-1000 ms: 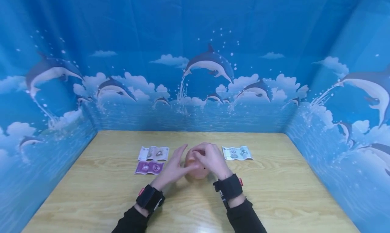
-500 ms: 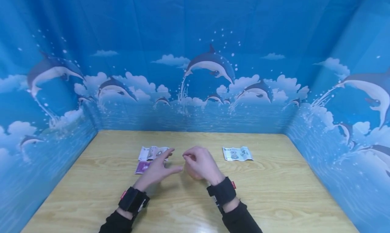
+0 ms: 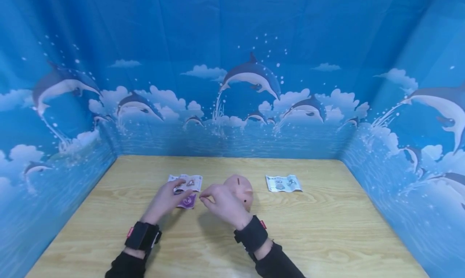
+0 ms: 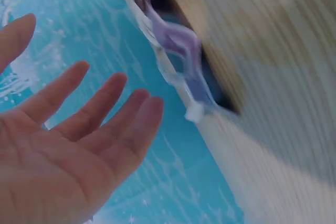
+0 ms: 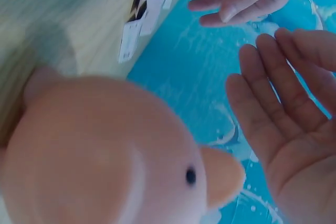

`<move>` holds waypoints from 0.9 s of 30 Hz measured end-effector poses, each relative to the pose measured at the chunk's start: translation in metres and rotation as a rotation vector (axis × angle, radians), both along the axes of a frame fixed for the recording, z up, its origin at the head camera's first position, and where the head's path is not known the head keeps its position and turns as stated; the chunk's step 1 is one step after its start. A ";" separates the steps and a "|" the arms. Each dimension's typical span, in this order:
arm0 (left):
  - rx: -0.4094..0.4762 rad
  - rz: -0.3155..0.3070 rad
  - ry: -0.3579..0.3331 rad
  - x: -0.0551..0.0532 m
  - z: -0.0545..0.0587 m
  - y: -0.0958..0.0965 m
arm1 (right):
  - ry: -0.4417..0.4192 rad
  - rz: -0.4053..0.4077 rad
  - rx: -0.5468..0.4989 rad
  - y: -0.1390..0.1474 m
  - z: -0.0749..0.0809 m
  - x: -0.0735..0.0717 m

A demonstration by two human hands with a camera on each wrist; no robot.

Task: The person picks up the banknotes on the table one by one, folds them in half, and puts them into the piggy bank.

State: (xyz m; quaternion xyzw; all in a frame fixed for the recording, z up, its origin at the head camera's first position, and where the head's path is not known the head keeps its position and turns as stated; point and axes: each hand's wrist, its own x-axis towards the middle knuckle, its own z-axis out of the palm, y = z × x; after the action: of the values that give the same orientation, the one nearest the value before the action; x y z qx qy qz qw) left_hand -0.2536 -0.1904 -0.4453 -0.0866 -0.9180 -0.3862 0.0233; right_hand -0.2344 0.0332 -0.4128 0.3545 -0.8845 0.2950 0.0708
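Note:
A pink piggy bank (image 3: 238,188), with a dark slot on top, stands mid-table. My right hand (image 3: 223,205) is beside its left side, fingers gently bent, thumb close to the forefinger. In the right wrist view the hand (image 5: 294,114) holds nothing, and the piggy bank (image 5: 105,145) fills the lower left. My left hand (image 3: 163,200) hovers over the left ends of two wavy banknotes: a purple banknote (image 3: 187,201) in front and a pale banknote (image 3: 194,182) behind. Its fingers are spread and loosely bent in the left wrist view, with a blurred banknote (image 4: 184,40) beyond them.
A pale green banknote (image 3: 283,183) lies to the right of the piggy bank. The wooden table (image 3: 327,229) is bordered at the back and sides by a blue curtain (image 3: 167,136) printed with dolphins.
Both hands have moved left, away from the piggy bank, whose slot is now uncovered. The left hand has reached the two left banknotes. The banknotes and piggy bank stay in place.

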 end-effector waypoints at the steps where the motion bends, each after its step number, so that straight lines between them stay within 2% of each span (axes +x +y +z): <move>1: -0.021 -0.002 0.007 0.000 0.000 -0.002 | -0.013 0.015 0.007 -0.003 -0.001 0.000; 5: -0.120 -0.051 0.042 0.001 -0.003 -0.008 | -0.079 0.050 0.040 -0.012 -0.009 -0.003; 8: -0.201 -0.071 0.032 0.004 -0.005 -0.009 | -0.136 0.040 0.073 -0.018 -0.012 -0.005; 15: -0.327 -0.046 -0.001 0.006 -0.009 -0.009 | -0.261 -0.002 0.163 -0.023 -0.016 -0.007; 21: -0.378 -0.043 -0.068 0.006 -0.009 -0.008 | -0.259 -0.026 0.241 -0.021 -0.023 -0.006; 27: -0.437 -0.082 -0.021 0.006 -0.013 -0.009 | -0.243 -0.041 0.282 -0.019 -0.026 -0.005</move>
State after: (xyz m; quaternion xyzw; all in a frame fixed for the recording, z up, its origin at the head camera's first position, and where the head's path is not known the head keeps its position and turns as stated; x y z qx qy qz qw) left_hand -0.2472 -0.1995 -0.4588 -0.1228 -0.9758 -0.1796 -0.0214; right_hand -0.2393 0.0138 -0.4389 0.3046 -0.9261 0.2071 -0.0813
